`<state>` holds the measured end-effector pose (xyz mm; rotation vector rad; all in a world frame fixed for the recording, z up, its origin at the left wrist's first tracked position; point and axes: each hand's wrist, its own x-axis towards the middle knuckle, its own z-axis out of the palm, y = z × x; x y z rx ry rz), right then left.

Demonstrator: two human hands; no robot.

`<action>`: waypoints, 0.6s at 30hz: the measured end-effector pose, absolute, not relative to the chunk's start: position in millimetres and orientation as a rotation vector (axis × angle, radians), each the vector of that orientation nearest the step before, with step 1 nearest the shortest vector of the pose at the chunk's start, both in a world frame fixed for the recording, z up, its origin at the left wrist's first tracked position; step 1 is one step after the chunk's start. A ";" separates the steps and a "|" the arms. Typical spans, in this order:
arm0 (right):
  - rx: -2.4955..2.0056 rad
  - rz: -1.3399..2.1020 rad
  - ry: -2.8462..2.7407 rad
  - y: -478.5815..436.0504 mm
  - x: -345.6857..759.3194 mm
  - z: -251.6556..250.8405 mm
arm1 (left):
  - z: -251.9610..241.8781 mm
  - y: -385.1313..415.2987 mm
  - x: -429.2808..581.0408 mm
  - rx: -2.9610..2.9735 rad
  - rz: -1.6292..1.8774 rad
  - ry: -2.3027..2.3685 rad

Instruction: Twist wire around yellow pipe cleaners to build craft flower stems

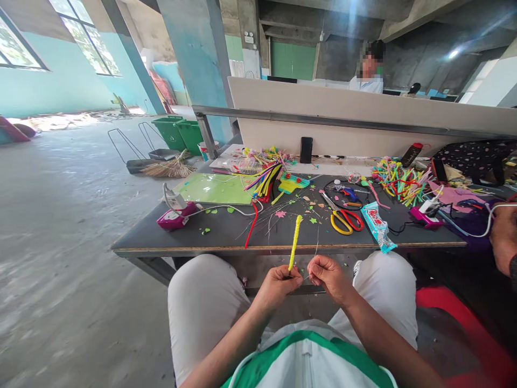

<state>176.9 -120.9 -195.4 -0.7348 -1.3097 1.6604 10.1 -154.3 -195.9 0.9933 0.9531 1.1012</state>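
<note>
My left hand (280, 284) is closed around the lower end of a fuzzy yellow stick (296, 241), which stands nearly upright above the fingers. Just to its right, my right hand (326, 276) pinches a thin wire (317, 241) that rises from the fingertips. A fine strand seems to run between the two hands, which are a little apart over the lap, below the table's front edge.
On the dark table (218, 229) lie scissors (342, 216), a blue-white packet (378, 226), a red pipe cleaner (251, 226), green sheets (218, 188) and paper scraps. A black phone (306, 150) leans behind. Another person's arm (504, 240) is at far right.
</note>
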 end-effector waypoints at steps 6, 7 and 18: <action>-0.754 1.587 -1.322 -122.8 175.6 -198.6 | -200.3 -153.5 8.8 0.977 1.101 0.904; -0.755 1.555 -1.328 -124.3 174.6 -199.1 | -200.4 -153.7 9.1 0.982 1.100 0.904; -0.758 1.529 -1.473 -144.3 144.6 -191.6 | -205.9 -152.1 15.7 1.171 1.052 0.927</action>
